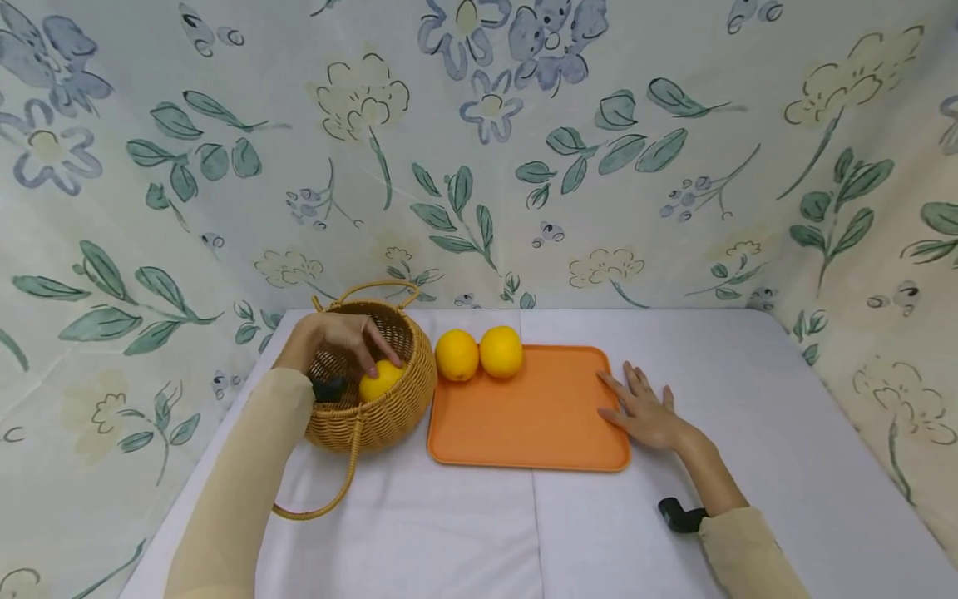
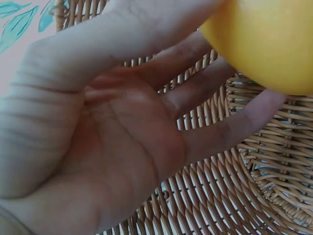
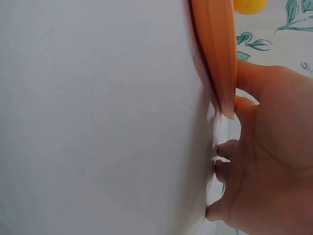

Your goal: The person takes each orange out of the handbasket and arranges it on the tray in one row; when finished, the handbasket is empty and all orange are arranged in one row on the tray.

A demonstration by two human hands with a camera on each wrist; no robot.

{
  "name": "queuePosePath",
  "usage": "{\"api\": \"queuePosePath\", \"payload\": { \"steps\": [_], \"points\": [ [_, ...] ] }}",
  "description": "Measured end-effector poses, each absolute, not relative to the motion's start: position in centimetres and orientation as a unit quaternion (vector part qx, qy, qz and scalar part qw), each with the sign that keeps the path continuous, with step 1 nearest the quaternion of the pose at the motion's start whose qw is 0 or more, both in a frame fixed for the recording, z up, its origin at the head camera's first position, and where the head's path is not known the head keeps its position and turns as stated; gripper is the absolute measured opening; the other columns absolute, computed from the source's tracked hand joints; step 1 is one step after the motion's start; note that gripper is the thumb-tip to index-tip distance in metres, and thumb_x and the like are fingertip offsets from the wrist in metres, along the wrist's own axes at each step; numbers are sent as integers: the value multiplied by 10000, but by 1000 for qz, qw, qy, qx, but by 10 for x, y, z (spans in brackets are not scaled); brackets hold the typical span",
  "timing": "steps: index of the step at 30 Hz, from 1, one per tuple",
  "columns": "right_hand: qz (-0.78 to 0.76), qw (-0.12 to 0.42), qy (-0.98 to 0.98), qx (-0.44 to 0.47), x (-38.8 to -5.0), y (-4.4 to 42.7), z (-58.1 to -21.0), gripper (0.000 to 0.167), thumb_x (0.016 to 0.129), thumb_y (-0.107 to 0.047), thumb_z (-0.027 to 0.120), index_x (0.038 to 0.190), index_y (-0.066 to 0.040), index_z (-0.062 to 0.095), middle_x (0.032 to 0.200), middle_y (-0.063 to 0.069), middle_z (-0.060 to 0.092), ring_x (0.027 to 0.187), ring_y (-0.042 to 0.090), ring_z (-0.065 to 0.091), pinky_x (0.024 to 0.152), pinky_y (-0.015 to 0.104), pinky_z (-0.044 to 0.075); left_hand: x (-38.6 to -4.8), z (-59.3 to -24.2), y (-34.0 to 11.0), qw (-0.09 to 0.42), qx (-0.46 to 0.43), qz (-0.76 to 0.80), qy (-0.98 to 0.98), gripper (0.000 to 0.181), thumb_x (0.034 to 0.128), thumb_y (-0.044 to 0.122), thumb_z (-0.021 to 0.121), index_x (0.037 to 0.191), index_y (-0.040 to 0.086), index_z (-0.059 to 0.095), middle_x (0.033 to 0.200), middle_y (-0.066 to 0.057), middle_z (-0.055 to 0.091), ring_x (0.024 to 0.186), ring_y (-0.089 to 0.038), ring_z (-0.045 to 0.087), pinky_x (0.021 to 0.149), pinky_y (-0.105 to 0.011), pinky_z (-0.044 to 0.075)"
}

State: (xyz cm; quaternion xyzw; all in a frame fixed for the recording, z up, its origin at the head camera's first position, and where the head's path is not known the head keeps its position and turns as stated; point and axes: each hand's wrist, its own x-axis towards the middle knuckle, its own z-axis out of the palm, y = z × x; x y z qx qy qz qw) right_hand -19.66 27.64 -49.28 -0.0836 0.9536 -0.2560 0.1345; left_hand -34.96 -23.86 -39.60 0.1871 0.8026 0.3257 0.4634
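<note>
Inside the wicker basket [image 1: 407, 418] on the left, my left hand [image 1: 346, 334] reaches over the rim and holds a yellow orange [image 1: 380, 380] between thumb and fingers. In the left wrist view, the fingers curl about the orange [image 2: 269, 44], above the woven basket wall [image 2: 279, 147]. My right hand [image 1: 651, 416] rests at the right edge of the flat orange tray [image 1: 531, 416], fingers spread. From the right wrist, thumb and a finger touch the tray's rim [image 3: 215, 49]; the other fingertips rest on the cloth beside it.
Two more oranges, one [image 1: 456, 355] at the tray's back-left corner and another [image 1: 501, 351] right beside it, sit together. One basket handle [image 1: 352, 466] hangs down onto the white tablecloth [image 1: 419, 532]. A floral curtain [image 1: 479, 208] rises behind the table.
</note>
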Motion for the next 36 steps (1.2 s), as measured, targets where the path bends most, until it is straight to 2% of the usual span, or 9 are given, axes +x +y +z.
{"api": "queuePosePath", "payload": {
  "steps": [4,12,17,21,29,36],
  "points": [
    [-258,134,953,-82,-196,277,-492,751,1044,-472,551,1636,-113,261,1683,350,-57,1543,573,-84,1110,819,-172,-351,-394,-243,424,188,334,821,386,867,64,814,1245,129,770,1306,-76,727,772,-131,667,787,-298,622],
    [-260,135,953,-77,-197,279,-497,753,1051,-481,532,1643,-113,244,1687,337,-79,1547,562,-107,1111,809,-194,-352,-393,-250,385,160,347,840,377,858,76,818,1225,143,771,1367,-95,670,962,-196,669,884,-358,614],
    [-267,125,952,-81,-196,280,-498,760,1039,-484,555,1638,-124,259,1681,353,-58,1542,572,-94,1103,818,-189,-350,-391,-254,393,140,345,841,423,872,112,808,1282,181,728,1478,-102,553,1140,-266,584,956,-400,579],
    [-260,127,954,-81,-196,278,-495,754,1042,-482,549,1639,-122,261,1685,348,-51,1545,570,-82,1111,819,-172,-350,-391,-255,413,163,335,831,484,894,110,776,1355,224,687,1574,-89,469,1250,-299,519,959,-389,578],
    [-255,130,955,-78,-196,278,-493,754,1044,-469,551,1640,-117,254,1685,347,-51,1546,568,-77,1111,821,-169,-353,-396,-251,423,208,336,816,556,937,153,751,1467,209,594,1651,-140,371,1193,-250,554,910,-341,590],
    [-256,130,954,-83,-197,277,-494,745,1048,-468,542,1640,-118,256,1685,347,-46,1545,571,-75,1110,822,-165,-348,-397,-253,413,215,332,820,571,937,151,758,1481,213,592,1632,-126,426,1149,-195,567,913,-307,581]
  ]
}}
